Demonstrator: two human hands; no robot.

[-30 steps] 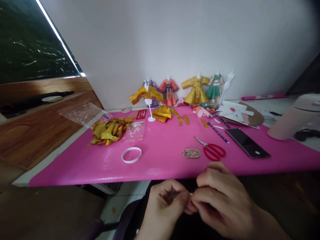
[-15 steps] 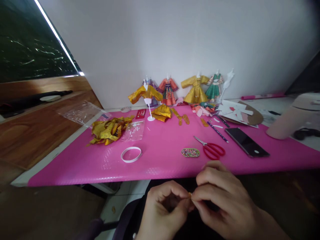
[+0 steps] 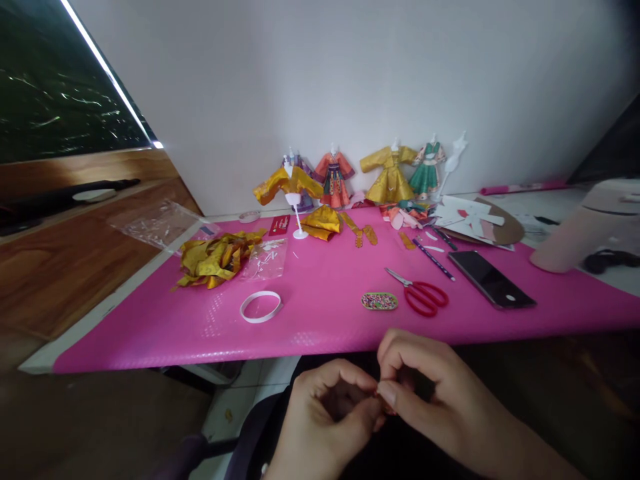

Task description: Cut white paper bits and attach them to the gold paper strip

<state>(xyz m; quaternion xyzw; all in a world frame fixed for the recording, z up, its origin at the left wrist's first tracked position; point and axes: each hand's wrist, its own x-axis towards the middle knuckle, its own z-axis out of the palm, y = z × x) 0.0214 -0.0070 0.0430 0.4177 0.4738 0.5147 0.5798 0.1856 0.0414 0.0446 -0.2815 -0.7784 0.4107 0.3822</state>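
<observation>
In front of the table's near edge, above my lap, my left hand is closed in a pinch. My right hand pinches right beside it, its fingertips meeting those of the left. Between them a small orange-gold scrap barely shows; its kind is hidden by the fingers. On the pink mat just beyond my hands lie red-handled scissors and a speckled oval case. A white ring, maybe a roll of tape, lies farther left.
Miniature dress forms wear a yellow jacket, an orange robe and a yellow robe along the wall. Gold scraps are heaped left. A phone, a pencil and a pale bottle stand or lie right.
My right hand has turned and shifted slightly, its thumb now lying over the fingertips of my left hand. The left hand stays nearly in place. The view has shifted slightly.
</observation>
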